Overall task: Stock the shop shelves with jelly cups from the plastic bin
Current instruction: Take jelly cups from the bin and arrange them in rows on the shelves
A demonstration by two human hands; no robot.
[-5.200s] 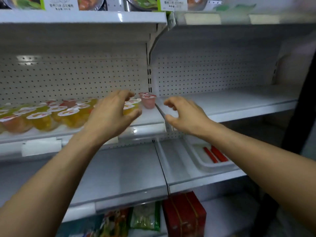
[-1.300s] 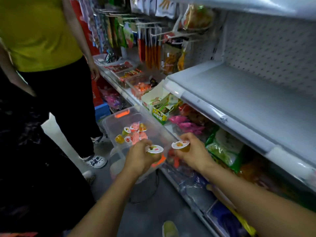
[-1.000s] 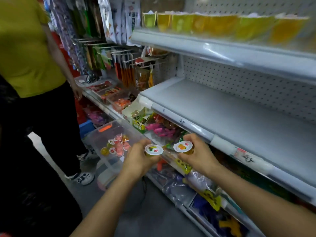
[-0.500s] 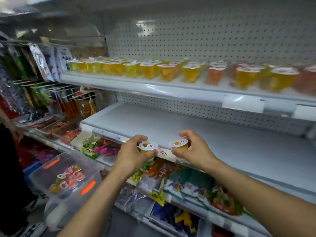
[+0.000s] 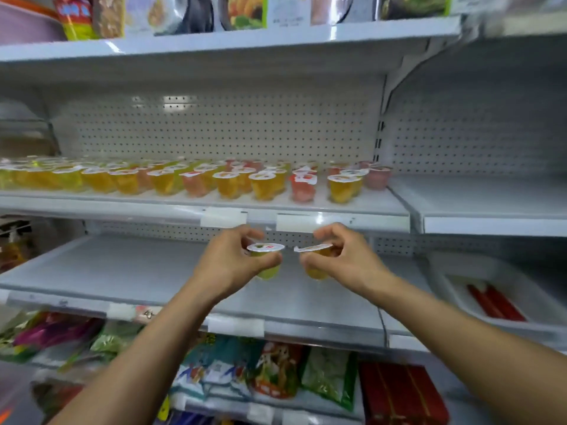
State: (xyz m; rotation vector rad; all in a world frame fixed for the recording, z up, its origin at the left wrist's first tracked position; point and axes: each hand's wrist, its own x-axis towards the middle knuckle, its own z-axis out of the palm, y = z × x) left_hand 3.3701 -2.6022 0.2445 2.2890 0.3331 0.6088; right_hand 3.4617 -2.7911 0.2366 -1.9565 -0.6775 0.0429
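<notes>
Where a second ago the view looked down the aisle at the plastic bin, it now faces the shelving square on, and the bin is out of frame. Both hands have come up from bin height and sit side by side just below the front lip of the stocked shelf [image 5: 153, 207].

- Left hand [image 5: 228, 265]: fingers and thumb curled round the left cup [image 5: 265, 247], gripping it by the wall under the lid.
- Right hand [image 5: 346, 262]: pinching the right cup [image 5: 313, 248] the same way. The two cups are close but apart.
- Meaning for the task: pick-up is done and the carry nearly over. Placing is the step left for this pair.
- The row of jelly cups [image 5: 227, 182] runs most of the shelf's width. It looks thinner toward the right end, which I judge the likely landing spot.

Cups in hand:
- Small, translucent and tapering toward the base.
- White foil lids with printed fruit marks.
- The left cup holds green-yellow jelly, lid level.
- The right cup holds orange-yellow jelly and is tipped, its lid seen nearly edge-on.

Below the hands lies a bare shelf [image 5: 107, 271]. A white tray [image 5: 445, 271] sits to its right, and snack packets [image 5: 276, 369] are underneath.
</notes>
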